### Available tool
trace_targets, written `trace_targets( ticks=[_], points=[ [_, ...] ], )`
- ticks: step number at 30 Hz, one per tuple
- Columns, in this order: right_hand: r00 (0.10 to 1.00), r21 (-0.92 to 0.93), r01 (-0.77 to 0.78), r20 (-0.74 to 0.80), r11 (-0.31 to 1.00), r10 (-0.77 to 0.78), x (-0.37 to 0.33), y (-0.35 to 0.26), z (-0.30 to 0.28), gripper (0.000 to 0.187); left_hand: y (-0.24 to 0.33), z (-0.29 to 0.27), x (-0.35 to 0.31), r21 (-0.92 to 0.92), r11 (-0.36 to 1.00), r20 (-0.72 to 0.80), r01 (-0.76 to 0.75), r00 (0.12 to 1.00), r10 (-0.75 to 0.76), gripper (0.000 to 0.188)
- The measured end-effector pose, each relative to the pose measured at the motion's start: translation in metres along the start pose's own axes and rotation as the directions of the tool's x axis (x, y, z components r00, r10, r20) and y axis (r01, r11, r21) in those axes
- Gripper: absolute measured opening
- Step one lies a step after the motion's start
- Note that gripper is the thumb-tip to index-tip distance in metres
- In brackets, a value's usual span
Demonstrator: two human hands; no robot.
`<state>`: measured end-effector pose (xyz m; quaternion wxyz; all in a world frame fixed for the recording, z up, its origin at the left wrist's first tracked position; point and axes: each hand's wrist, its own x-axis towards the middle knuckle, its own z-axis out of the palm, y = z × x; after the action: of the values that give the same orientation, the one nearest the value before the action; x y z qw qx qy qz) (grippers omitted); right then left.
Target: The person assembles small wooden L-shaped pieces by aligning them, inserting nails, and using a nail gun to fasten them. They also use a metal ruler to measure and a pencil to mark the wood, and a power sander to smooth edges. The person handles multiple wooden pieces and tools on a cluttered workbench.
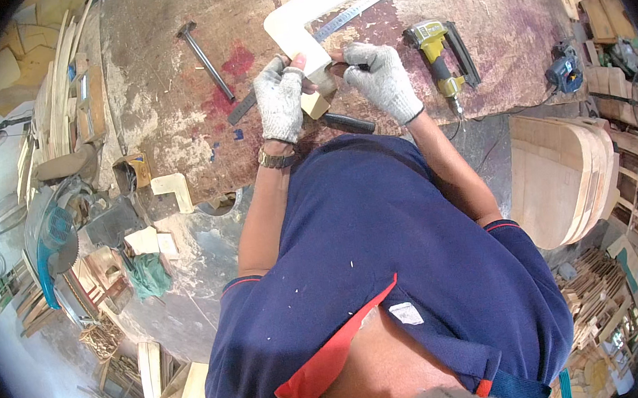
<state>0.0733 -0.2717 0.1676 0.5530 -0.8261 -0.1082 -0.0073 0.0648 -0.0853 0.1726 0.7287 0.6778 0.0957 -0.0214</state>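
Workbench (165,137): scuffed wood top, red stains, pretty beat up.
L-shaped wood piece (294,21): pale, over the bench, its near end between the two hands.
Nail gun (434,51): yellow and black, lying right of the right hand.
Left hand (281,98): whitish glove, bare fingertips, thumb and fingers pinched on the piece's near end.
Right hand (383,79): matching glove, fingertips at that end's opposite edge, honestly can't tell if they're clamped.
Hammer (205,62): beyond the left hand, handle angled toward the person.
Pale block (315,105): just below the hands, partly hidden.
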Motion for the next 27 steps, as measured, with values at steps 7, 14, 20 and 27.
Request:
trace_targets(
  ticks=[7,14,20,27],
  points=[
    [0.991,-0.013,-0.098,-0.094,0.995,0.096,-0.016,0.022,-0.005,0.033,-0.003,0.001,0.002,-0.006,1.000,0.006,0.020,1.000,-0.020,0.030],
    [0.851,-0.731,-0.524,-0.472,0.436,0.231,-0.014,0.143,-0.076,0.074,-0.005,0.000,0.003,-0.049,0.998,0.014,0.026,1.000,-0.026,0.028],
    [0.845,-0.713,-0.509,-0.307,0.483,0.437,-0.018,0.177,-0.093,0.085,-0.006,0.001,0.000,-0.096,0.993,0.020,0.069,0.997,-0.068,0.023],
    [0.884,0.018,-0.467,-0.032,0.884,0.467,-0.019,-0.017,-0.130,0.025,-0.011,0.001,0.000,-0.032,0.997,0.039,0.065,0.997,-0.064,0.020]
  ],
)
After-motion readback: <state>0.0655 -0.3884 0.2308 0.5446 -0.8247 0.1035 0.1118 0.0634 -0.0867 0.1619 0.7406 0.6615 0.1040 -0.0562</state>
